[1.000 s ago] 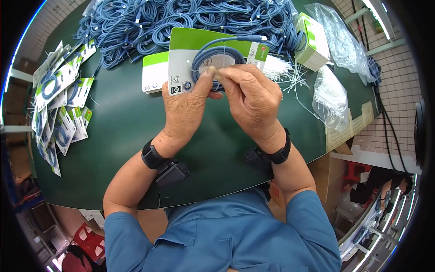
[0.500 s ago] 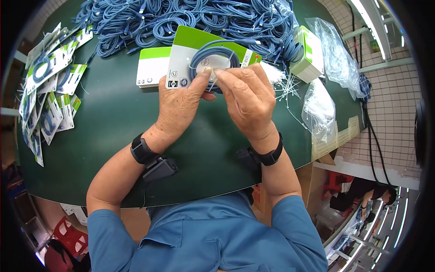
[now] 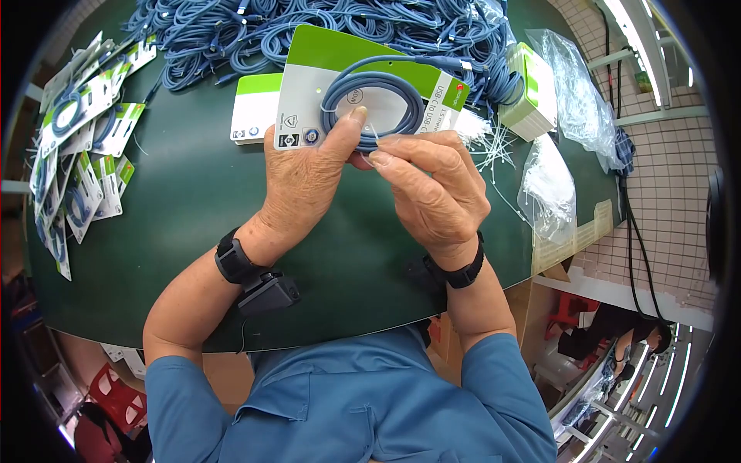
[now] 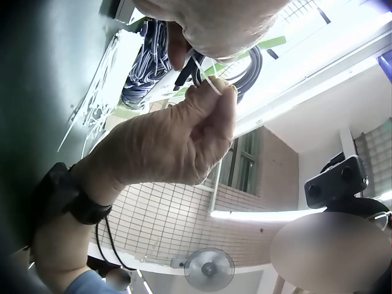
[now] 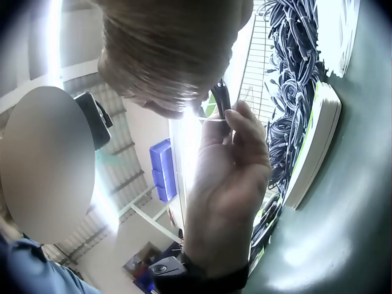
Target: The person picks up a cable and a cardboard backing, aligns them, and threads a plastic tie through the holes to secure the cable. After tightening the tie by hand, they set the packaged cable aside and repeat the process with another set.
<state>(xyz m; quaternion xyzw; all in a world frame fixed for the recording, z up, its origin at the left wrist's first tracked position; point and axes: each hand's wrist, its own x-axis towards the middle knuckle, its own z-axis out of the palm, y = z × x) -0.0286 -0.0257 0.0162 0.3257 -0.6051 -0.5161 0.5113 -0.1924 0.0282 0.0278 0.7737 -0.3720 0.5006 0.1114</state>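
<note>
A green and white card [image 3: 297,92] with a coiled blue cable [image 3: 417,116] on its face is held up over the table in the head view. The left hand [image 3: 305,174] grips the card's lower edge, thumb on the front beside the coil, other fingers mostly hidden behind. At the coil's lower side the right hand [image 3: 440,185] pinches a thin white tie [image 4: 212,83] between thumb and index finger. The tie passes around the cable near the left thumb. In the right wrist view the left hand [image 5: 229,184] shows its fingers at the cable.
Many blue cables [image 3: 270,38] are heaped along the far side. Carded cables [image 3: 85,116] lie piled at the left. A card stack [image 3: 251,108] is behind the left hand, another stack [image 3: 532,92] at the right, near loose white ties [image 3: 490,150] and a plastic bag [image 3: 548,193].
The right hand has moved down and right from the middle of the coil, the tie between its fingertips. More of the coil and card print shows, and the card has tilted.
</note>
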